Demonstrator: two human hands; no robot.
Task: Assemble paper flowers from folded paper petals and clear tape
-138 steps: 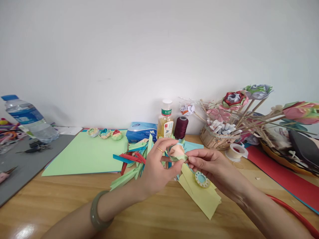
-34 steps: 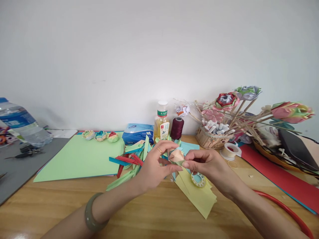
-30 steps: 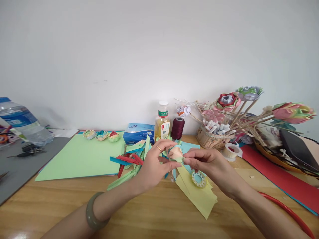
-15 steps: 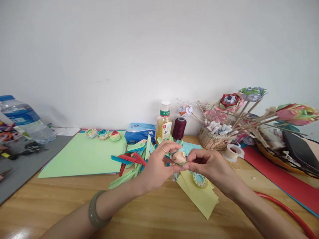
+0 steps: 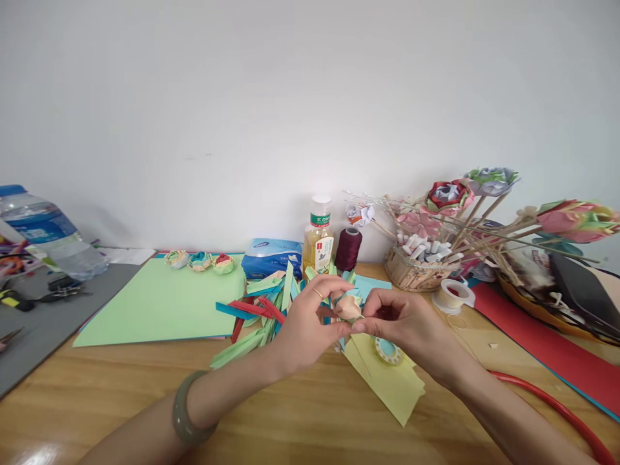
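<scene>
Both hands meet above the wooden table [image 5: 300, 413] and pinch a small folded paper bud [image 5: 347, 306], peach with a green strip at its base. My left hand [image 5: 306, 324], with a ring and a jade bangle on the wrist, grips it from the left. My right hand [image 5: 402, 321] closes its fingertips on the right side. Below them lie yellow paper sheets [image 5: 387, 382] with a small tape roll [image 5: 387, 351] on top, and a heap of folded green, red and blue paper strips [image 5: 256, 316].
A large green sheet [image 5: 159, 303] lies left with three small paper flowers [image 5: 199, 260] behind it. Tissue pack [image 5: 272, 257], small bottle [image 5: 318, 236], dark thread spool [image 5: 349, 249], basket of paper flowers on sticks [image 5: 426, 258], water bottle [image 5: 48, 234], red sheet [image 5: 547, 342] and red hoop [image 5: 557, 408].
The green strip that stuck out to the right has been drawn in against the bud. My right fingers have closed in towards my left hand.
</scene>
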